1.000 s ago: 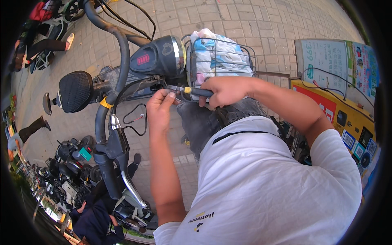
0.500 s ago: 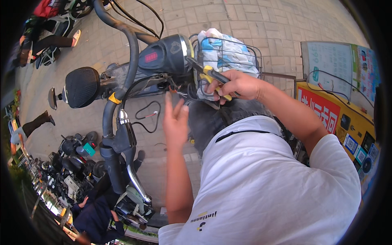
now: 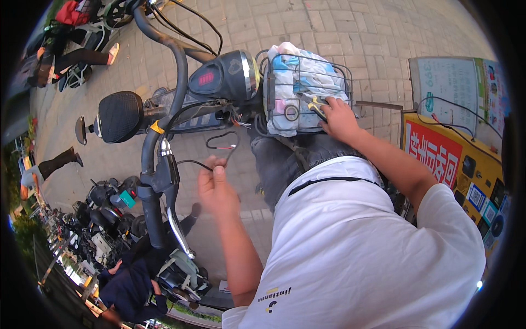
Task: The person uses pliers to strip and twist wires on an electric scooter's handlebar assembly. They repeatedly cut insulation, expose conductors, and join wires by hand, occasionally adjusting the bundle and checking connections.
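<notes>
A thin black cable (image 3: 190, 162) comes off the handlebar's brake lever. It is pinched between the thumb and fingers of my left hand (image 3: 218, 189), and its looped end with a bit of red and bare tip hangs beyond. My right hand (image 3: 342, 122) is closed on the handles of yellow-and-black pliers (image 3: 316, 105), over the wire basket (image 3: 348, 74). A crumpled white and blue plastic bag (image 3: 307, 67) fills that basket. Between the hands, loose wire ends (image 3: 241, 122) stick out beneath the dark headlight housing (image 3: 222, 79) of the electric bike.
The bent handlebar (image 3: 179, 71) with its grip and silver brake lever (image 3: 179, 233) stands left of my left arm. A black seat (image 3: 121, 116) lies further left. At right is a yellow cabinet (image 3: 466, 131). Other people and parked bikes are at the left.
My left hand has moved down and left and taken hold of the black cable. My right hand has carried the pliers right, away from the headlight and onto the basket.
</notes>
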Demonstrator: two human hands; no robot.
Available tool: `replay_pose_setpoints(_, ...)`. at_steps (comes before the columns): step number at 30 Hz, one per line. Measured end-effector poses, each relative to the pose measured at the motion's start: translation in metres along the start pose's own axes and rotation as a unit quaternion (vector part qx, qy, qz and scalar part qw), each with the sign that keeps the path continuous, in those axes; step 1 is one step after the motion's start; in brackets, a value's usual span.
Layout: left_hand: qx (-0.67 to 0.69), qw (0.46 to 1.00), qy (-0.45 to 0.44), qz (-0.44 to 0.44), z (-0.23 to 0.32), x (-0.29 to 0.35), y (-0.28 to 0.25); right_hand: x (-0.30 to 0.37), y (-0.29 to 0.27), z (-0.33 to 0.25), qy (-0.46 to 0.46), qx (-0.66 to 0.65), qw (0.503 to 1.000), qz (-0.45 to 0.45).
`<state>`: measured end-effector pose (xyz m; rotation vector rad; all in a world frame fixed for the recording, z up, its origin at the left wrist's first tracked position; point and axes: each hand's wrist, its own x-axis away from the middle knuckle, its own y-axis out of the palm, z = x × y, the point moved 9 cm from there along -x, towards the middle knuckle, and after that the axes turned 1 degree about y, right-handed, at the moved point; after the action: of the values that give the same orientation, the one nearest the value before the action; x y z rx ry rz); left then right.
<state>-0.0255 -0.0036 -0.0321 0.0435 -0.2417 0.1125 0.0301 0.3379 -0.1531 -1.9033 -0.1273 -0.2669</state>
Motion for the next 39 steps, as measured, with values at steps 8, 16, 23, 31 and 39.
replay_pose_setpoints(8, 0.13, 0.986, -0.006, -0.103, 0.01, 0.021, 0.038, -0.005, -0.132, -0.129, -0.243, -0.303, 0.914, 0.118)
replay_pose_setpoints(16, -0.067, 0.996, 0.052, -0.009, 0.025, 0.002, 0.042, -0.017, -0.085, -0.181, -0.135, -0.531, 0.822, -0.153)
replay_pose_setpoints(23, 0.025, 0.996, 0.023, -0.083, -0.023, -0.023, 0.049, -0.034, -0.066, -0.132, -0.127, -0.562, 0.806, -0.135)
replay_pose_setpoints(31, -0.309, 0.923, 0.189, -0.128, -0.04, -0.076, 0.07, -0.074, -0.06, -0.129, -0.088, -0.591, 0.797, -0.092)
replay_pose_setpoints(39, -0.11, 0.992, 0.059, -0.001, -0.036, -0.098, 0.059, -0.109, 0.016, -0.171, 0.083, -0.777, 0.619, -0.078)
